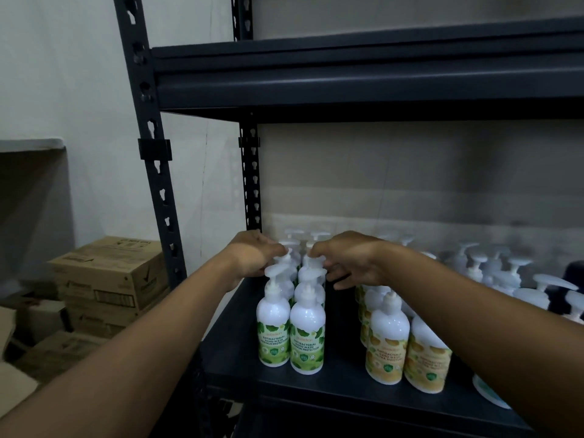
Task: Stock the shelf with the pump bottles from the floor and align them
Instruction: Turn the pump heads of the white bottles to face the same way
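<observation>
Already the shelf (234,358) holds a good deal of stock. Green bottles (307,336) stand at its left end in two files running front to back, labels facing out. Yellow bottles (385,343) stand in files of their own just to the right, with a dark gap between the two groups. More bottles (505,273), blurred and pale, fill the shelf further right.

Both hands work among the pump heads midway down the green files. The left grip (252,257) curls round a pump head in the left file. The right grip (350,260) seems to pinch a pump head in the right file between thumb and forefinger, its other fingers hanging loosely spread toward the gap. Blur hides the exact finger contact.

As I judge it, placing is largely done on this level and the step in hand is aligning: turning the nozzles and squaring the green files. The front pair looks even, but the nozzles behind point in mixed directions, so straightening is left to do. The floor by the shelf is out of view, so I cannot tell whether bottles wait there. Boxes (110,273) sit stacked to the left.
</observation>
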